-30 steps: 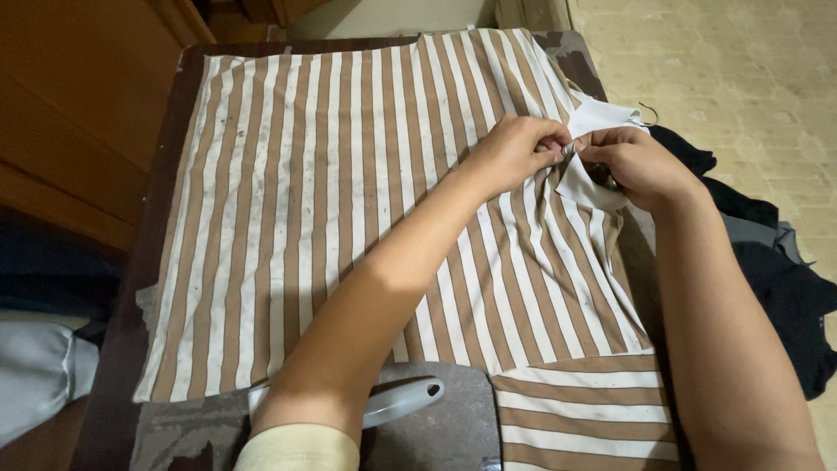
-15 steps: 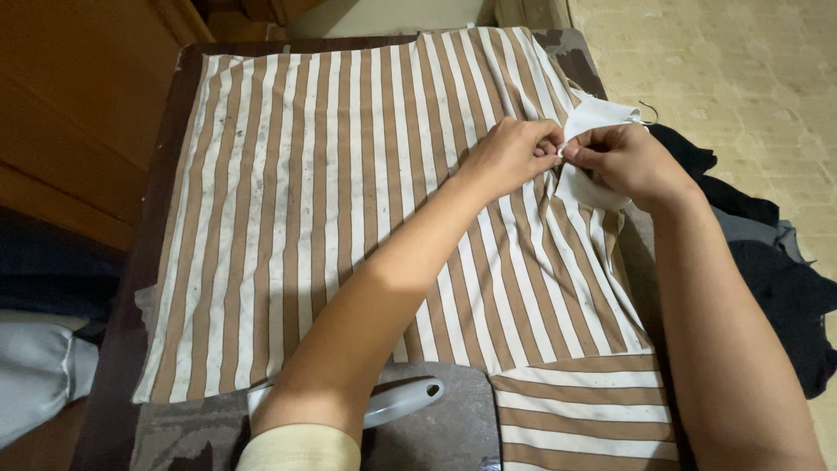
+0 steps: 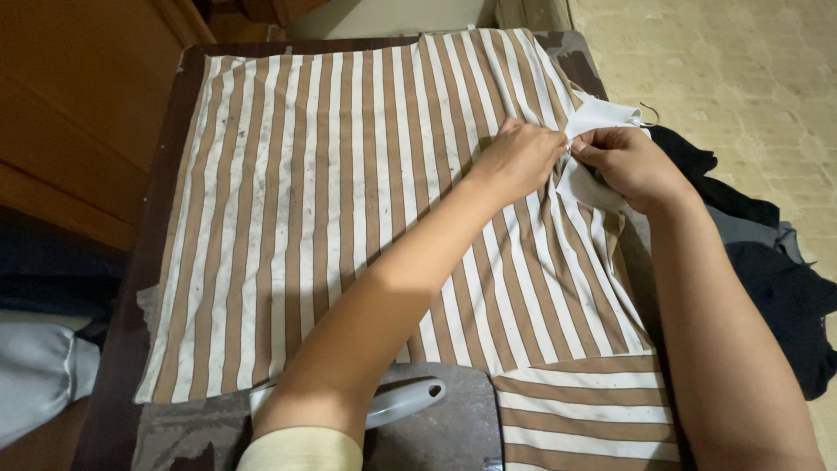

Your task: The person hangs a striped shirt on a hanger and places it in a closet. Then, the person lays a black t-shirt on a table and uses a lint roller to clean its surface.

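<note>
While our left hand (image 3: 520, 160) and right hand (image 3: 629, 164) pinch the white fabric piece (image 3: 582, 181) at the striped cloth (image 3: 331, 209)'s far right edge, probably by its seam, a hard tug risks tearing it.

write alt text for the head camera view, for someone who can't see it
Left hand and right hand pinch a small white cloth piece together over a brown-and-white striped fabric spread on a worn table. Dark clothes lie on the floor at right.
</note>
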